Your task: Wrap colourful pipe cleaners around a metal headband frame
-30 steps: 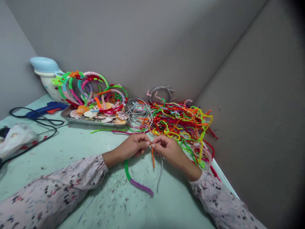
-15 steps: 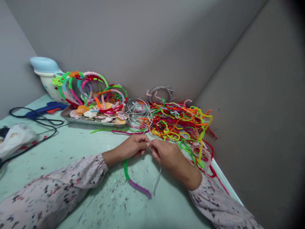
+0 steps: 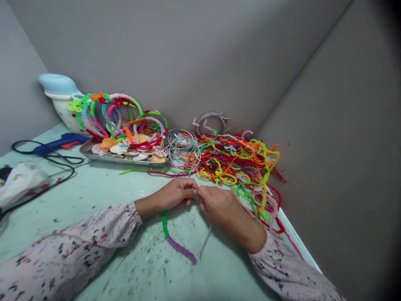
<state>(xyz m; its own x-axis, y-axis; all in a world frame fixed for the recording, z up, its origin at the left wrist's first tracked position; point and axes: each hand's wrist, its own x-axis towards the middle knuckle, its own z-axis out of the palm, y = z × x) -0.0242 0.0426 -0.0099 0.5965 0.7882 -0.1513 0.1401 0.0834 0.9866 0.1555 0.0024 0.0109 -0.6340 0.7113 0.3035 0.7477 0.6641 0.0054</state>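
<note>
My left hand and my right hand meet fingertip to fingertip above the table, both closed in a pinch. Below the left hand hangs a curved length wrapped in green and purple pipe cleaner. A bare grey wire end comes down below the right hand. The two ends look like parts of one bent wire, its middle hidden by my fingers. What the fingertips pinch together is too small to make out.
Behind the hands lie a heap of coloured pipe cleaners and a grey wire coil. A metal tray holds shells and wrapped hoops. To the left are a blue glue gun, its black cable and a white pot with a blue lid.
The hanging wrapped end and the bare wire end have shifted slightly left. Both hands keep pinching in nearly the same spot, the right one turned a little.
</note>
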